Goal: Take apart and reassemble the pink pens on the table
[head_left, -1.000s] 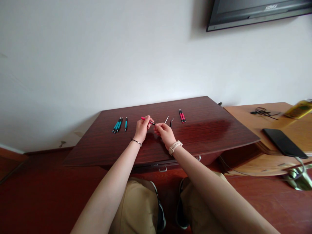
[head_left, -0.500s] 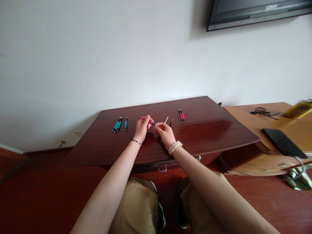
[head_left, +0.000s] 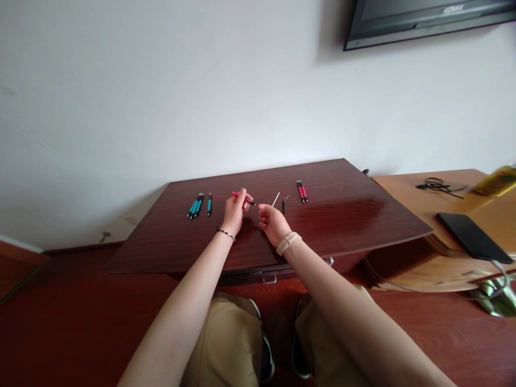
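Note:
My left hand [head_left: 236, 208] is closed around a pink pen body [head_left: 249, 201], its black end pointing right toward my other hand. Just off that end is my right hand [head_left: 273, 223], its fingers curled in; whatever they may hold is too small to make out. Beyond the right fingers a thin white refill [head_left: 276, 199] lies on the table. Beside it are a black pen part [head_left: 283, 205] and a tiny piece, perhaps a spring [head_left: 287, 197].
Pink pens [head_left: 302, 192] lie together to the right on the dark table [head_left: 346, 215]. Several teal pens [head_left: 195, 206] are grouped on the left, with a single teal pen [head_left: 209, 205] beside them. A lower wooden stand at right holds a black device [head_left: 471, 235] and a coiled cable [head_left: 437, 185].
My right hand has drawn slightly away from the pen's black end, and its fingers have turned and curled. The left hand keeps hold of the pink pen body in nearly the same place.

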Motion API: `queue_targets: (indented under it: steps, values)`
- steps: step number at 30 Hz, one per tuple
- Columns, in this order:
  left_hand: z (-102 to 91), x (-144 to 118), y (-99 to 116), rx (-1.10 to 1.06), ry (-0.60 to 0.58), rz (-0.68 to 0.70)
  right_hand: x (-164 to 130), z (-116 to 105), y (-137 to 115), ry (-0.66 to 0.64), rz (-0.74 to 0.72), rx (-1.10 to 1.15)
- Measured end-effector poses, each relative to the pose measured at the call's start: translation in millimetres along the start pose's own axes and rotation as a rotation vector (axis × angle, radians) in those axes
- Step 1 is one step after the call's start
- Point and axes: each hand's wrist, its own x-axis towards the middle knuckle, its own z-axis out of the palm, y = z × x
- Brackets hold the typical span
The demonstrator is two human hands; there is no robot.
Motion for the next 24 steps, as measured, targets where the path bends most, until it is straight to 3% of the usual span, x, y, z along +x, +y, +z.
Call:
queue_targets:
  steps: [3, 5, 10, 16, 24]
  values:
    - [-0.4, 2.6, 1.6, -0.131, 0.04, -0.048, -2.7, -2.6, -5.7, -0.021, 0.244, 0.262]
    - [-2.0, 5.0, 2.7, -0.213, 0.066, -0.104, -3.4, -5.0, -6.3, -0.024, 0.295, 0.321]
    - [-7.3, 9.6, 4.8, -0.347, 0.103, -0.233, -1.7, -8.4, 0.4, -0.028, 0.25, 0.306]
    - [-8.6, 8.1, 8.5, -0.401, 0.063, -0.273, -2.4, -9.0, -0.5, -0.009, 0.205, 0.267]
    - [-5.8, 5.1, 2.2, -0.342, 0.119, -0.144, -1.2, -11.6, -0.2, 0.011, 0.149, 0.221]
